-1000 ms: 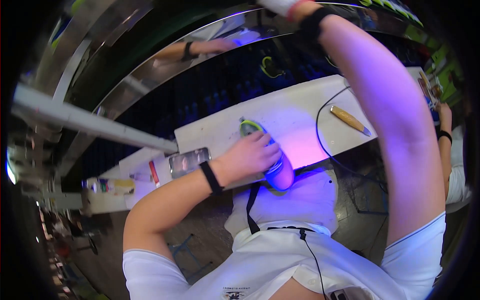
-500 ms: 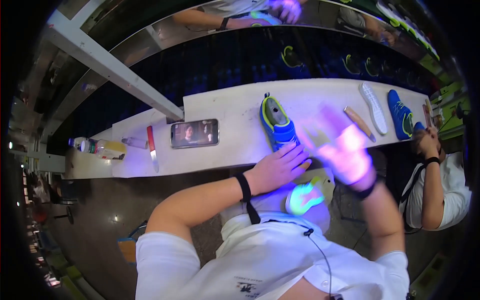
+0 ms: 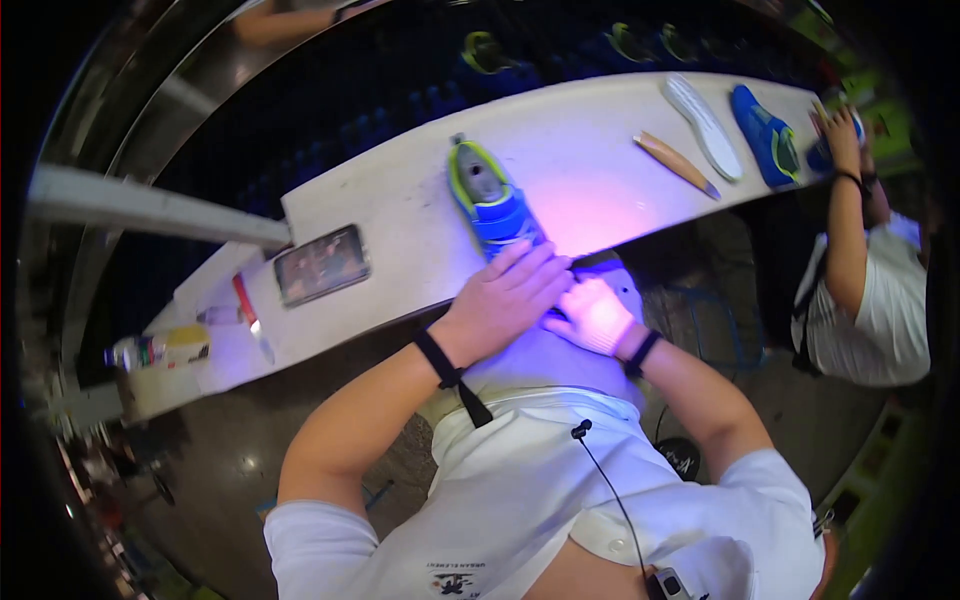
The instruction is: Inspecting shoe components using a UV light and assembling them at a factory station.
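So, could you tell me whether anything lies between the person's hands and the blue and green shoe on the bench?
Nothing visible does. The left hand already rests against the near end of the blue and green shoe, and the right hand sits just beside it at the bench edge.

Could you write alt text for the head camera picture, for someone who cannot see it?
Seen from above, a person's left hand and right hand meet at the near edge of a long white table, just below a blue and yellow-green shoe under purple light. A phone lies to the left; an insole and another person's arm are at the right.
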Demonstrator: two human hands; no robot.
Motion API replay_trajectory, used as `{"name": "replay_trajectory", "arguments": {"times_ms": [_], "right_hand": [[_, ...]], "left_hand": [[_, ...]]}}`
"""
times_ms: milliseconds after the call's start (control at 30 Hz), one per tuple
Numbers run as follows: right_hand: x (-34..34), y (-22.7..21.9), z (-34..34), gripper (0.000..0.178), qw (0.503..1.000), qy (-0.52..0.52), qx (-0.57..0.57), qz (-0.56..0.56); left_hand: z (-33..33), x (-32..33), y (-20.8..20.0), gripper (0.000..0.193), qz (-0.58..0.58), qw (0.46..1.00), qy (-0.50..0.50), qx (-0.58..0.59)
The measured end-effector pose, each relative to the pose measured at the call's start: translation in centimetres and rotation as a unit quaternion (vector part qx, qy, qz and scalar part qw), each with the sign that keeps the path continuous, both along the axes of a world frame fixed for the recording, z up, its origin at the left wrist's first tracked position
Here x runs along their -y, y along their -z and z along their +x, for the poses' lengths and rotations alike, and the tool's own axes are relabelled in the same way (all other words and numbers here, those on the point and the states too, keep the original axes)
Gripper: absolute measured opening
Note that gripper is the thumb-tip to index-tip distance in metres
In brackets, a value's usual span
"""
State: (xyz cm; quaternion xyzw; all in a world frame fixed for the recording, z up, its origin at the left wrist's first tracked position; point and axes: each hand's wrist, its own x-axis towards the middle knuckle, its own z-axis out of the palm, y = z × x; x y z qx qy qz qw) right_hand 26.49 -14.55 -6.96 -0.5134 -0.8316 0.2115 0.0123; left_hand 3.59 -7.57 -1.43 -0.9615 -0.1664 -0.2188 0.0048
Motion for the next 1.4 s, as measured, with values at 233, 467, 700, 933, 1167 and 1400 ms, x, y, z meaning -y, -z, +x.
{"name": "replay_trajectory", "arguments": {"times_ms": [233,467,700,933,1167,1400], "right_hand": [[-1.7,2.8,-0.8,0.053,0.99,-0.025,0.066,-0.124],[-7.5,6.4,-4.4,0.053,0.971,0.09,-0.173,-0.137],[-13.3,5.1,-10.5,0.051,0.969,-0.022,-0.224,-0.098],[-16.3,9.0,-14.6,0.05,0.957,-0.06,-0.262,-0.112],[-16.6,13.5,-13.9,0.049,0.95,-0.026,-0.28,-0.133],[-14.0,15.9,-11.8,0.048,0.951,0.027,-0.274,-0.139]], "left_hand": [[0.7,-1.1,-2.4,0.046,-0.038,0.998,-0.002,-0.045],[-2.8,-1.0,-2.0,0.042,-0.015,0.997,-0.023,-0.072],[-4.0,0.2,-0.6,0.048,-0.026,0.995,-0.093,-0.026],[-3.8,0.9,1.3,0.046,-0.08,0.987,-0.134,0.024],[-3.3,0.6,2.7,0.04,-0.052,0.987,-0.148,0.041],[-3.5,0.9,2.7,0.041,-0.053,0.986,-0.145,0.062]]}}
